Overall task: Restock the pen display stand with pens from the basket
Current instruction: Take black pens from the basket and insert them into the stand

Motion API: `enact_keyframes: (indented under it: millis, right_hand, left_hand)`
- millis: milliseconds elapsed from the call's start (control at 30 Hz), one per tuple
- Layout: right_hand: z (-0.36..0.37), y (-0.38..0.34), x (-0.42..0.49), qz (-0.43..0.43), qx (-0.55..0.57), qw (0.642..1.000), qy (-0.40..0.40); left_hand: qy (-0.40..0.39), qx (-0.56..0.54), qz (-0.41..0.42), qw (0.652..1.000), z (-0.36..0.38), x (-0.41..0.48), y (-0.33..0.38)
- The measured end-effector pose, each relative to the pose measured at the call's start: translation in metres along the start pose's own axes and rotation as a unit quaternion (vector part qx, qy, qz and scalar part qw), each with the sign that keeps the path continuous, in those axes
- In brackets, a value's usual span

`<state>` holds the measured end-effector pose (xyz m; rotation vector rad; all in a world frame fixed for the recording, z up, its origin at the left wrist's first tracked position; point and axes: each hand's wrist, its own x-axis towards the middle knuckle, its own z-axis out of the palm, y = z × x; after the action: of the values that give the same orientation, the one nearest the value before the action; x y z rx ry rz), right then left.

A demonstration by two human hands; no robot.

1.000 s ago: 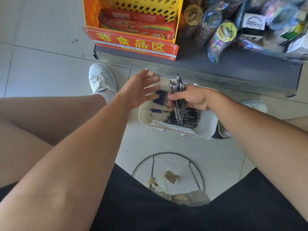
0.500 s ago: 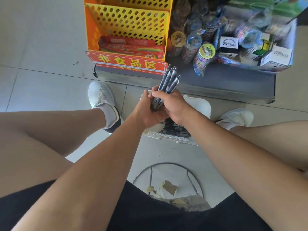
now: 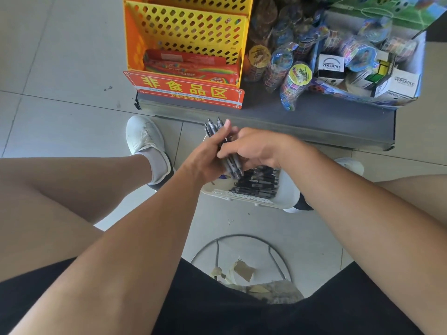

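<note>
We see bundle of pens (image 3: 234, 166) held between both hands, above white basket (image 3: 289, 189). At 3 o'clock of bundle, right hand (image 3: 254, 148), fingers curled round it. At 9 o'clock, left hand (image 3: 205, 158) pressed against bundle, fingers running up along it; we cannot tell whether they wrap it. Bundle ends poke out at 12 and 5 o'clock of hands. In basket, at 5 o'clock of hands, loose black pens (image 3: 257, 182). Yellow perforated display stand (image 3: 186, 27) at 12 o'clock, well apart.

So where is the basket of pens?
In the head view, the basket sits on the floor mid-frame, between the white shoes, under the left hand and right hand.
</note>
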<state>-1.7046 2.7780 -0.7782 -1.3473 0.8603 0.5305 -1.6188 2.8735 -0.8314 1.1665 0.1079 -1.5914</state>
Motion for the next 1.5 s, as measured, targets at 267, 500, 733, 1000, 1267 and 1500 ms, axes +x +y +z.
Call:
enact_keyframes:
  millis: [267, 500, 733, 1000, 1267, 1500]
  right_hand:
    - [-0.051, 0.032, 0.015, 0.052, -0.012, 0.999, -0.002]
    - [-0.036, 0.117, 0.053, 0.146, -0.193, 0.969, 0.04]
    - [-0.003, 0.142, 0.06, 0.18, -0.31, 0.934, 0.013]
    - [-0.004, 0.153, 0.074, 0.156, -0.404, 0.901, -0.009]
    - [0.003, 0.151, 0.082, 0.173, -0.435, 0.883, -0.029]
    - [-0.004, 0.15, 0.089, 0.163, -0.441, 0.882, -0.037]
  left_hand:
    - [0.108, -0.079, 0.024, 0.991, -0.025, 0.009, 0.017]
    - [0.124, -0.044, -0.008, 0.991, -0.044, 0.014, 0.01]
    - [0.103, -0.055, -0.009, 0.993, -0.054, 0.02, 0.009]
    - [0.086, -0.052, -0.008, 0.995, -0.056, 0.023, 0.007]
    - [0.091, -0.065, -0.004, 0.994, -0.054, 0.024, 0.006]
    - [0.087, -0.06, -0.011, 0.994, -0.052, 0.02, 0.006]
